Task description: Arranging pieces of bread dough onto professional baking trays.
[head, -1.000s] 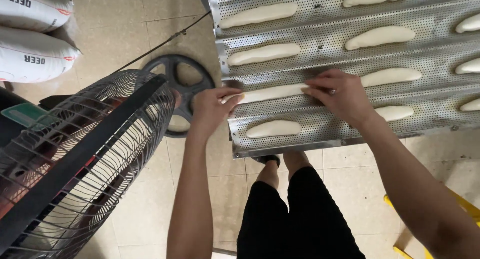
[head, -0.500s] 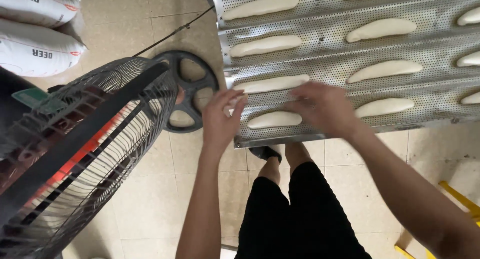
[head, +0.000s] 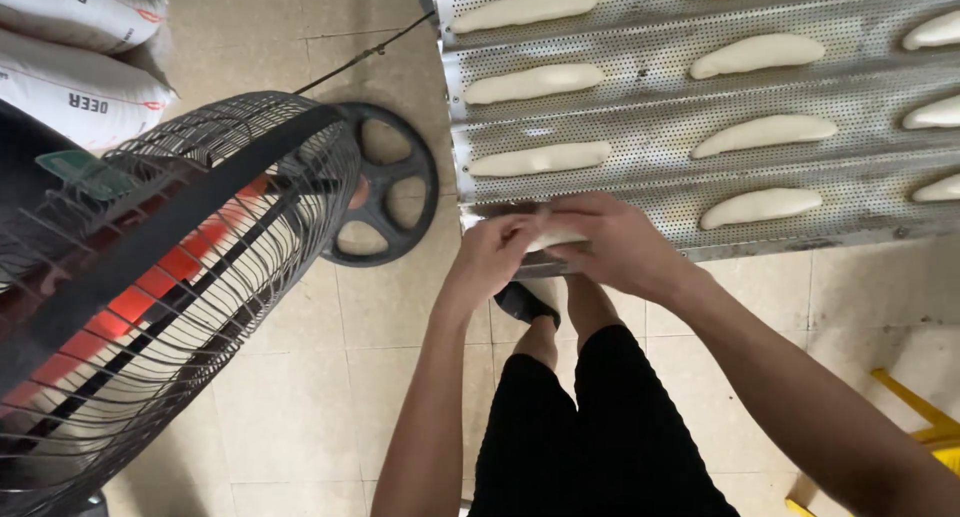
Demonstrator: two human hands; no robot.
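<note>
Head view, from left to right: white sacks [head: 70, 57] lie in the upper left of the frame, and below them a large floor fan [head: 150, 297] with a black wire cage fills the left side, its round black base [head: 385, 197] just right of the cage on the tiled floor. At centre, the left hand [head: 490, 257] and the right hand [head: 615, 247] meet at the near left corner of a perforated metal baking tray [head: 650, 97]. Both hands are closed around one pale dough piece [head: 555, 239], which sits in the tray's nearest channel and is mostly hidden by the fingers. Other shaped dough pieces [head: 765, 132] lie in rows across the upper right.
</note>
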